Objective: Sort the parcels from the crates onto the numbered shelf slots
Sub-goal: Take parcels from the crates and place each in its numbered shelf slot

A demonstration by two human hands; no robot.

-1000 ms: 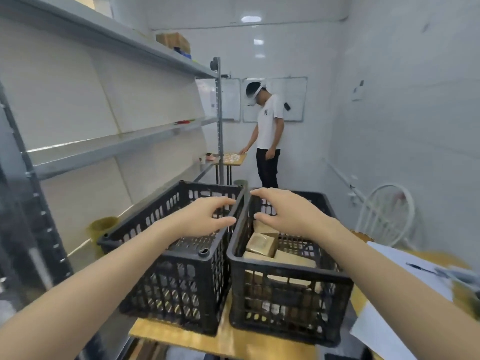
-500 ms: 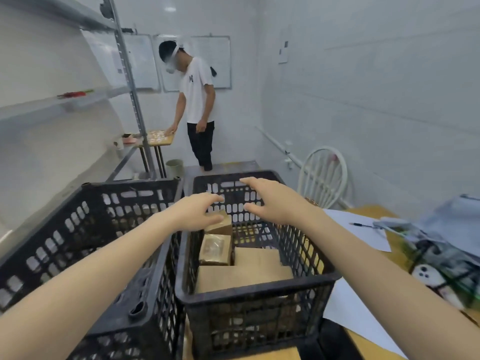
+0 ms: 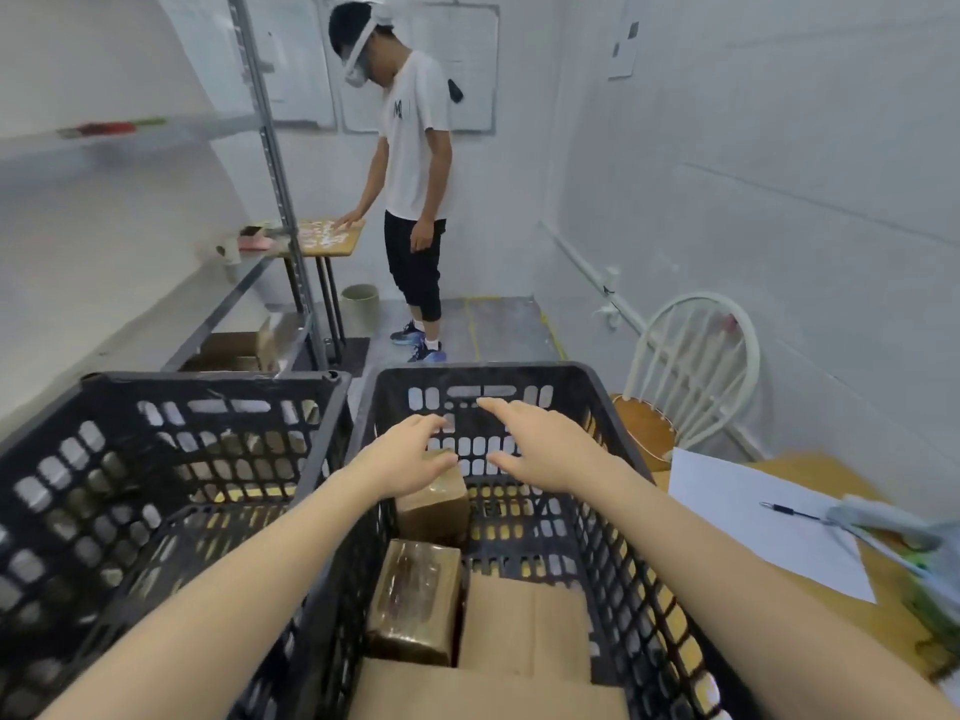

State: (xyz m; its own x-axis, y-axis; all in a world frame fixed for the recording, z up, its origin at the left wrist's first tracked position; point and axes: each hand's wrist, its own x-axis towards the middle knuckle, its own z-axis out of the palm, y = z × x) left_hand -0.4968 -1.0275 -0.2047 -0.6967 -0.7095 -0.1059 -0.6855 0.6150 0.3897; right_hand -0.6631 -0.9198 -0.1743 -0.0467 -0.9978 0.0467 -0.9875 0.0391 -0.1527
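Both hands reach into the right crate (image 3: pixel 613 407) and hold nothing. The left hand (image 3: pixel 408 454) is loosely spread with its fingers slightly bent, directly above the small brown parcel (image 3: pixel 434 498) at the crate's far left side. The thumb is at the parcel's top edge, contact uncertain. The right hand (image 3: pixel 543 444) is wide with straight fingers, just right of that parcel over bare crate floor. The left hand is nearer, and the parcel lies below its fingertips and slightly toward the wearer. The parcel's long axis is hard to judge, its base lost in shadow behind the taped parcel (image 3: pixel 415 600). The flat cardboard parcels (image 3: pixel 524 626) fill the near end, cut off by the frame. The left crate (image 3: pixel 171 389) has contents that are unclear through the mesh. The shelf (image 3: pixel 130 129) to the left is blurred, slot numbers unreadable.
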